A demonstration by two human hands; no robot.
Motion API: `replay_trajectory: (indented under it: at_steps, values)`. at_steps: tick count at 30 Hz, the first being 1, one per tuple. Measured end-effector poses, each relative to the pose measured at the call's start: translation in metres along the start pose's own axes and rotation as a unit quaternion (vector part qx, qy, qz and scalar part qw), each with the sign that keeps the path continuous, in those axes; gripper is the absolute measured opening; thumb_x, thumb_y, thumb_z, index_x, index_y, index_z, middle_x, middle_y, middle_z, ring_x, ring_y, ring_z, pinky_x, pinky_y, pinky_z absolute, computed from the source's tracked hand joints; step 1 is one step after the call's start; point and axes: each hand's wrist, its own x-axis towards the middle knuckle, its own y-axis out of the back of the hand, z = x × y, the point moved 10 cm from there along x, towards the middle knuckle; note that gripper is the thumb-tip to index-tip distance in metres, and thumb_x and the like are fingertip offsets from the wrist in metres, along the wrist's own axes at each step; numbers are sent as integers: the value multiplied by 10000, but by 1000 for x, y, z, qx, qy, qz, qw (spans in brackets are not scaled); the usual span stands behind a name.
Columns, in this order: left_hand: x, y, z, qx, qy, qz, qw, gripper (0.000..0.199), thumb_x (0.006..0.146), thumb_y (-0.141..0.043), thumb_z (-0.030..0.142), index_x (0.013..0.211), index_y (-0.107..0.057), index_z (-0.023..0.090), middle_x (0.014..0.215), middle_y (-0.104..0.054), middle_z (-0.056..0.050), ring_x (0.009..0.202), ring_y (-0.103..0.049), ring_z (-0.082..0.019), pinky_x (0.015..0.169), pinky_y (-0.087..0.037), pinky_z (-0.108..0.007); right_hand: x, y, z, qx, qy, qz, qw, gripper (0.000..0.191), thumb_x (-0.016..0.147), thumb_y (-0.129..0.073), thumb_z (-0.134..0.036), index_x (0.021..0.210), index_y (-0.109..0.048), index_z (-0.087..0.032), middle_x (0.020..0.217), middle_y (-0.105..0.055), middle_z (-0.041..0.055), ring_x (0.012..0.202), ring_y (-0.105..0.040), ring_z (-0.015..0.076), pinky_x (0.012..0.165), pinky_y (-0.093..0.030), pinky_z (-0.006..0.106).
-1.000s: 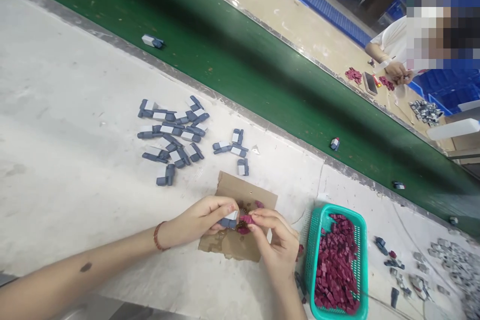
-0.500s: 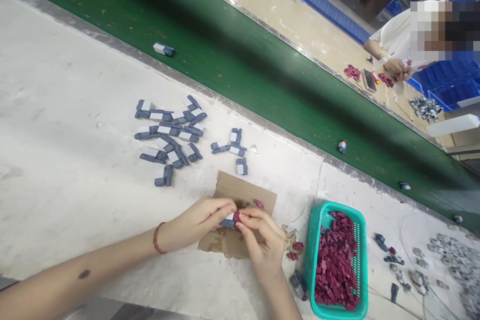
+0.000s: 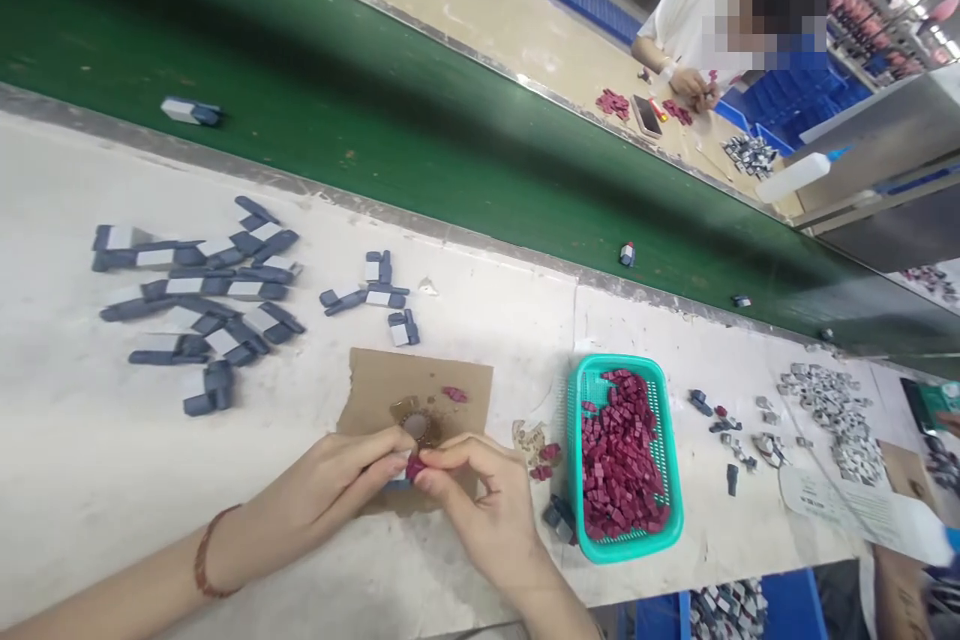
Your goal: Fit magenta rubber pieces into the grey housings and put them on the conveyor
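Pinching a small blue-and-white piece (image 3: 398, 484), the left hand (image 3: 334, 485) meets the right hand (image 3: 491, 495), whose thumb and forefinger grip a dark red piece (image 3: 415, 466) against it. Both pieces are partly hidden by fingers, over the near part of a flat brown cardboard sheet (image 3: 472, 385), torn along its left edge.

The pale, scuffed desk (image 3: 52, 400) runs along a green belt (image 3: 450, 140) on its far side; its near edge slants up to the right, with a blue crate (image 3: 799, 605) below. Bare desk surface lies between the cardboard and the loose blue-and-white parts (image 3: 225, 285) at left.

Just beyond the right hand, a dark blue part (image 3: 558, 518) and a teal basket (image 3: 574, 450) stand in the way rightward. The basket has perforated plastic walls, rounded corners and a heap of blocky red pieces (image 3: 619, 450). Farther right are scattered grey parts (image 3: 832, 410). Across the belt sits a person (image 3: 690, 25) in white.
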Motion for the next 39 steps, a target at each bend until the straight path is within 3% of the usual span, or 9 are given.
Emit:
replay_trajectory:
  at_steps: [2,4,6,8,16,21,28,34,39]
  values:
    - [8,-5,5,-1,2,-21,1000,342,980,-300,336,820,-571,204,703,-631,-3,606,-594,-158,577,-435,-221,-4,21,-10,-68,19,-19,997,135,883,-643,-304,896,-759,-235,845,-745,36,783,-686,174,713,-538,266]
    - [21,0,8,6,10,-20,1000,330,979,-322,365,889,-596,203,759,-664,-15,654,-619,-170,606,-453,-224,-8,65,-21,-180,54,45,981,173,921,-574,-283,944,-740,-242,890,-730,51,840,-670,194,751,-532,303]
    - [42,17,12,42,3,9,999,325,969,-358,407,977,-608,200,839,-687,-37,704,-631,-191,638,-465,-241,-14,120,-23,-323,43,167,931,202,929,-526,-266,1007,-709,-232,986,-710,85,981,-631,243,874,-499,390]
    - [69,38,17,108,-22,47,993,351,957,-380,438,1032,-613,187,900,-687,-60,744,-629,-214,681,-472,-274,-15,151,-14,-432,19,194,881,224,910,-511,-269,1029,-692,-213,1052,-692,113,1026,-605,286,903,-477,453]
    - [189,103,6,333,-55,188,922,302,891,-404,174,1085,-633,143,1064,-670,-119,1036,-593,-284,938,-456,-407,-3,165,26,-463,6,129,877,209,872,-450,-218,833,-655,-218,896,-692,93,882,-639,277,822,-492,422]
    - [185,157,-17,381,-18,245,891,353,853,-441,159,1161,-613,148,1213,-597,-133,1197,-491,-283,1046,-373,-417,-9,180,27,-323,-29,175,930,269,874,-487,-407,930,-656,-206,936,-715,98,878,-666,277,792,-512,404]
    - [124,264,-67,358,131,324,866,436,772,-515,176,1185,-573,48,1253,-511,-228,1271,-333,-417,1047,-248,-600,-16,147,18,19,-55,224,973,353,779,-678,-508,948,-652,-199,616,-621,-5,521,-568,155,489,-475,258]
    - [116,287,-75,305,155,322,883,354,765,-503,122,1081,-610,5,1206,-577,-245,1277,-375,-369,1091,-226,-525,-5,95,25,154,-81,206,963,351,741,-725,-524,721,-588,-201,524,-556,-44,417,-454,90,393,-374,189]
    - [103,290,-65,202,175,376,887,313,837,-446,182,1032,-633,25,1139,-646,-216,1162,-509,-336,1036,-344,-455,6,59,19,23,-41,150,987,268,852,-622,-436,757,-640,-186,582,-595,-18,510,-527,115,477,-416,209]
